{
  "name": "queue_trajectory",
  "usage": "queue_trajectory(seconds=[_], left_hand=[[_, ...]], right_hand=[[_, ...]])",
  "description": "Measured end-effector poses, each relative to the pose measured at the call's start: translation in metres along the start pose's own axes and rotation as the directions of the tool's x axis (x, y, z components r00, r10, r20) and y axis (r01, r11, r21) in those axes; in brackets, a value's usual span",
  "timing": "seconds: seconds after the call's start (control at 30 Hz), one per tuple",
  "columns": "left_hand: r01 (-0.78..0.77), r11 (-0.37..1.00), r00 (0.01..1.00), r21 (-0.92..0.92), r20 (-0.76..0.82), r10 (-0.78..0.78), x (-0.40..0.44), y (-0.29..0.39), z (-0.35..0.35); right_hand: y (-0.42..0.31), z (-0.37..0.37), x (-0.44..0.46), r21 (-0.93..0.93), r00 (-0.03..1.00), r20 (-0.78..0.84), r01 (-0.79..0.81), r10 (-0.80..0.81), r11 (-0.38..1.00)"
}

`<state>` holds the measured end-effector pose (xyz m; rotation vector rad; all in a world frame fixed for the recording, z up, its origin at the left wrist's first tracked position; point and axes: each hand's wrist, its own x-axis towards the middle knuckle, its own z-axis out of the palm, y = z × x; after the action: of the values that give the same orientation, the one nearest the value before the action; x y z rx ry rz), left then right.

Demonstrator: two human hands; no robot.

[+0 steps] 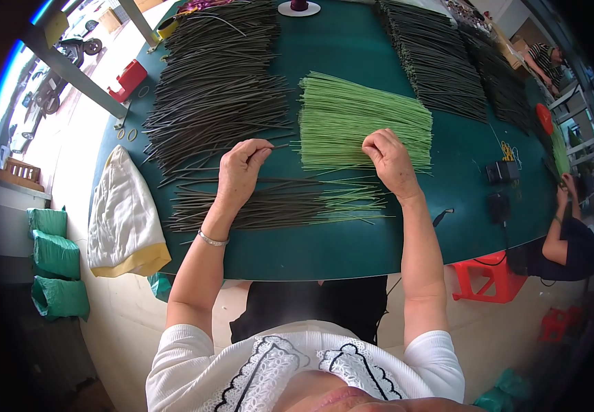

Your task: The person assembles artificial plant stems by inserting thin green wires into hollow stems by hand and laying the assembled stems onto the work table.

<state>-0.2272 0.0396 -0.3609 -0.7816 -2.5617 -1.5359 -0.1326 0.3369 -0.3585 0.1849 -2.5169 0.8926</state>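
My left hand (241, 172) pinches a thin dark stick (281, 145), whose end pokes out to the right of the fingertips. My right hand (392, 163) is closed in a pinch over the pile of thin green sticks (359, 113); whatever lies between its fingertips blends into the green behind. A large pile of dark sticks (218, 89) spreads beyond my left hand. Nearer to me, between my forearms, lies a row of dark sticks (256, 206) with thin green ends (352, 199) sticking out on the right.
A white cloth bag (125, 213) hangs over the left table edge near a red tape dispenser (129, 79). More dark bundles (441, 62) lie at the far right. A black box (502, 172) sits on the right; beyond, a person (575, 240) handles green sticks by a red stool (489, 280).
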Motion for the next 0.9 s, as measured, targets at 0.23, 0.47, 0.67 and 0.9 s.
queue_trajectory(seconds=[0.23,0.47,0.67,0.9], left_hand=[[-0.024,0.999,1.0,0.023,0.007,0.024,-0.0003,0.0013,0.0001],[-0.099,0.994,0.995,0.052,0.036,0.097,-0.0002,-0.0012,-0.001],[-0.089,0.994,0.995,0.058,0.046,0.087,0.0004,-0.0004,-0.0019],[-0.25,0.941,0.968,0.228,0.028,0.25,-0.001,0.0021,0.0024]], right_hand=[[-0.0016,-0.0013,-0.0003,-0.006,0.999,0.022,-0.024,0.024,1.0],[-0.0031,-0.0036,-0.0004,0.004,0.996,0.056,-0.069,0.069,0.998],[-0.0021,-0.0037,-0.0007,0.001,0.996,0.072,-0.054,0.053,0.999],[-0.0062,-0.0008,-0.0004,0.012,0.997,0.062,-0.037,0.036,0.999]])
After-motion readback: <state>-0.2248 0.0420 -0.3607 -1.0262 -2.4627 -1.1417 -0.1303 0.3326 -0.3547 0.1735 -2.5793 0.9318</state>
